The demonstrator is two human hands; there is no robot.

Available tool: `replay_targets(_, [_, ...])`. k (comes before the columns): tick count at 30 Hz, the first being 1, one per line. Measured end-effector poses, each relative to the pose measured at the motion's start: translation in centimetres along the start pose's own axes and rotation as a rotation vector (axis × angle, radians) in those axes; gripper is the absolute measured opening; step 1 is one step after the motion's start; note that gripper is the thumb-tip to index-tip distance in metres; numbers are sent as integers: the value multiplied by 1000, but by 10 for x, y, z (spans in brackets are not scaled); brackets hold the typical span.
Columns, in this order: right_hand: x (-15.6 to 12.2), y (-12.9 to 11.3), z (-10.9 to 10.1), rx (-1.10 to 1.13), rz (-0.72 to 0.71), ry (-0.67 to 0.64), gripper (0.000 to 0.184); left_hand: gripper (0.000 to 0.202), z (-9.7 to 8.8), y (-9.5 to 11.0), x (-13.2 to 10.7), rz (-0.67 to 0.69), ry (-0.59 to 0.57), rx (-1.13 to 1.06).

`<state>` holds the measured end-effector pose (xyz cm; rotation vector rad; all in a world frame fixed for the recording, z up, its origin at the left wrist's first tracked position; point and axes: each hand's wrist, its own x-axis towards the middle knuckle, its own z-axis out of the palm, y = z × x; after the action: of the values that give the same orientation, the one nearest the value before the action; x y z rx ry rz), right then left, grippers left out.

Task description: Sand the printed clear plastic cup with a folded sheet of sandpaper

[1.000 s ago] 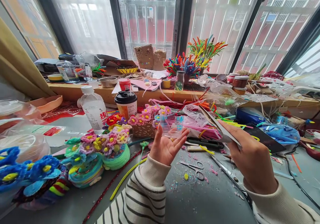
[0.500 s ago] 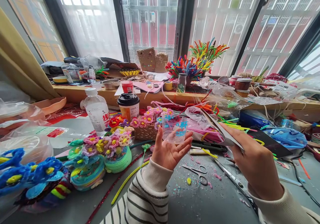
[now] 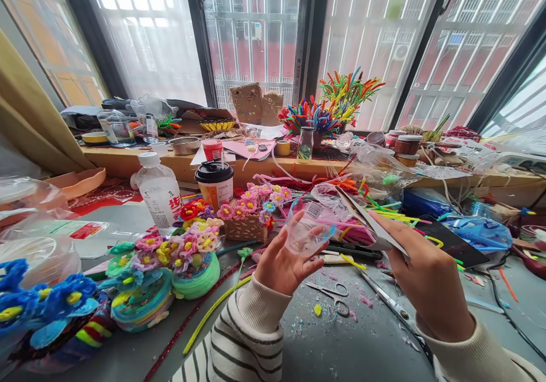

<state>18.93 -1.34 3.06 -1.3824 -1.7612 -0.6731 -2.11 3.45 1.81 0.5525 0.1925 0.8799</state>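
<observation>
Cup [image 3: 306,239]: clear, with some blue print, raised above the middle of the surface [image 3: 315,356] and tilted; which way its mouth points cannot be told for certain. Left hand [image 3: 285,268] cradles it palm up, thumb and fingers spread wide around its wall; exact contacts are blurred by the clear plastic. Right hand [image 3: 430,274] pinches a folded card [image 3: 384,234] between fingers and a mostly hidden thumb, to the right of the cup and apart from it.

Handling (judged): cup very light, thin-walled, slick, likely to dent or crack if squeezed. Best hold: low on the wall, near the base, light pressure. Card light, fairly stiff, may crease; best pinched along an edge.

Surroundings: small scissors [image 3: 326,291] lie mid-surface amid glitter, a yellow scrap [image 3: 318,310] just beside them. Large scissors [image 3: 394,307] slant toward the near right corner, partly under the right hand in this view. Basket [image 3: 247,229] of pink flowers [image 3: 249,201] stands near the far edge, behind the left hand; coffee cup [image 3: 215,187] and bottle [image 3: 158,194] stand left of it. Pink stems [image 3: 356,233] crowd behind the card. Little room at the far edge; scissors and glitter obstruct any low set-down between the hands.
</observation>
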Motion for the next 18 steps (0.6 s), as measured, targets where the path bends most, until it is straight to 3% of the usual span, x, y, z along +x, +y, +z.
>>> replay_targets(3, [0, -1, 0, 29, -58, -19, 48, 69, 2, -1, 4, 67, 128, 30])
replay_targets(7, [-1, -3, 1, 11, -138, -11, 56, 53, 3, -3, 7, 277, 269, 158])
replay_targets(11, [-3, -3, 3, 38, -193, -17, 59, 52, 3, -5, 6, 376, 311, 235])
replay_targets(18, [-2, -6, 2, 118, -261, -5, 53, 55, 4, -5, 6, 367, 302, 246])
